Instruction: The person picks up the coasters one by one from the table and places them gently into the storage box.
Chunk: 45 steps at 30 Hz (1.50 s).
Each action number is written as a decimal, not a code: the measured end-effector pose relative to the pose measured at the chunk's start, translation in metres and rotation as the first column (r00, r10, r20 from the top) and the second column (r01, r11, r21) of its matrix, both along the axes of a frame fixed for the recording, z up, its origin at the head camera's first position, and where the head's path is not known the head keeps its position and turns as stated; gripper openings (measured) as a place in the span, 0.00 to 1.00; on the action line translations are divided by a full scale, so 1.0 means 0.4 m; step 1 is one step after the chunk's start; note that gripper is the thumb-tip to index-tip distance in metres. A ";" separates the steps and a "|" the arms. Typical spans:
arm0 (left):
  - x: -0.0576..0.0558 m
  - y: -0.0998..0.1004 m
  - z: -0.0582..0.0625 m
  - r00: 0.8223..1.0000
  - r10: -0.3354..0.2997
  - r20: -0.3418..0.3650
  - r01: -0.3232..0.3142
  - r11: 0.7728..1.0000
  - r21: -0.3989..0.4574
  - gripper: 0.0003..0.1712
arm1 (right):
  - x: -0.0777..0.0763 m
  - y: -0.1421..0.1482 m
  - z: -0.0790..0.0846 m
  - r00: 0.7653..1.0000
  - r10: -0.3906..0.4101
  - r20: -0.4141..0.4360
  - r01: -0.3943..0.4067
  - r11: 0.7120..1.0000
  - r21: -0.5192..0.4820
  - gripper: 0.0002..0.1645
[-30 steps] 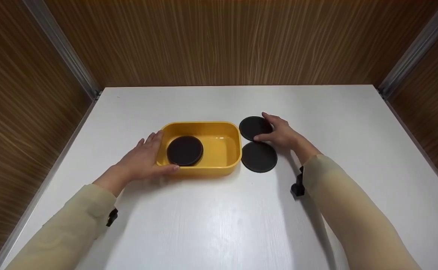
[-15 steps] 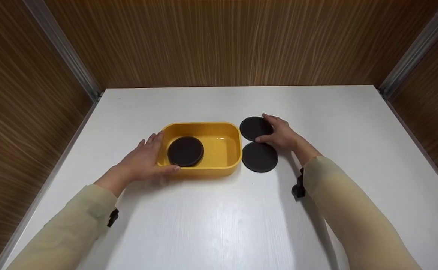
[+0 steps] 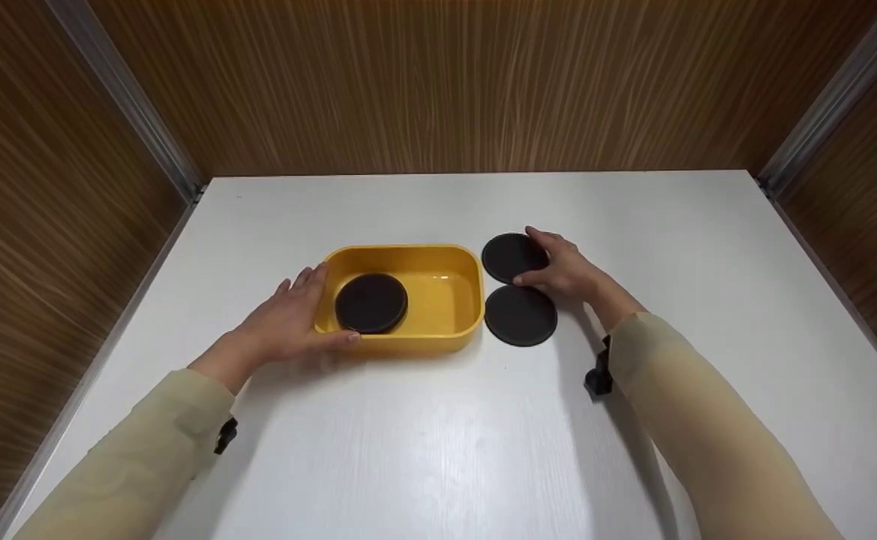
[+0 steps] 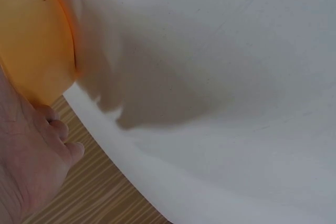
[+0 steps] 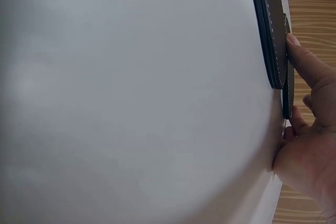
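My left hand [image 3: 280, 322] holds the left end of a yellow box [image 3: 438, 343], with the thumb along its near wall and the fingers at its left side. In the left wrist view, those fingers touch the outside of the yellow box [image 4: 39, 35]. A dark round coaster [image 3: 371, 302] lies inside, toward the left. My right hand [image 3: 566, 268] grips the edge of the far coaster [image 3: 512, 257] between thumb and fingers. The near coaster [image 3: 521, 316] lies just below it. In the right wrist view, the near coaster [image 5: 269, 40] looks layered and has pale edge stitching.
Everything stands on a white table [image 3: 423, 450]. A wood-grain panel [image 3: 438, 90] rises behind it, with side panels left and right. The near coaster sits close against the box's right wall. A small black device [image 3: 598, 381] hangs under the right wrist.
My right hand and the far coaster have shifted very slightly to the right. My left hand stays in the same place on the box.
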<state>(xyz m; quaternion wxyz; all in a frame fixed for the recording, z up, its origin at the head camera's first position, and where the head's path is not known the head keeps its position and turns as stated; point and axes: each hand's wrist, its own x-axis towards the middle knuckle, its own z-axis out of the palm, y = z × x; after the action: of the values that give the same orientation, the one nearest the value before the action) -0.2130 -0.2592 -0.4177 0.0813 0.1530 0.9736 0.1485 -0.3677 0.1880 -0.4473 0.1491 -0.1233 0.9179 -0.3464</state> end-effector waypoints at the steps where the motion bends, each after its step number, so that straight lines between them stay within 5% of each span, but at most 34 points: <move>1: 0.001 0.000 0.000 1.000 -0.001 0.000 0.001 1.000 0.001 0.77 | 0.000 0.000 -0.001 1.000 -0.003 0.000 0.003 1.000 -0.003 0.65; 17: 0.002 -0.006 -0.002 1.000 0.010 0.003 -0.010 1.000 -0.004 0.77 | 0.012 0.006 -0.012 0.999 -0.032 0.005 0.032 0.991 -0.129 0.68; 36: 0.002 -0.005 -0.006 1.000 0.003 -0.007 -0.003 1.000 -0.012 0.77 | 0.014 0.017 -0.017 0.998 -0.028 -0.061 0.019 0.989 -0.144 0.68; 45: -0.001 -0.006 -0.004 1.000 0.022 0.012 -0.022 1.000 0.008 0.78 | 0.011 0.032 -0.008 0.998 -0.046 -0.051 0.037 0.986 -0.162 0.58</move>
<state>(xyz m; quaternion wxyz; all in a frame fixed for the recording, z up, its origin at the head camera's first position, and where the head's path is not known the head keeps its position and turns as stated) -0.2136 -0.2615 -0.4195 0.0849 0.1419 0.9741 0.1540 -0.3634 0.2008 -0.4505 0.1062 -0.1252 0.8931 -0.4189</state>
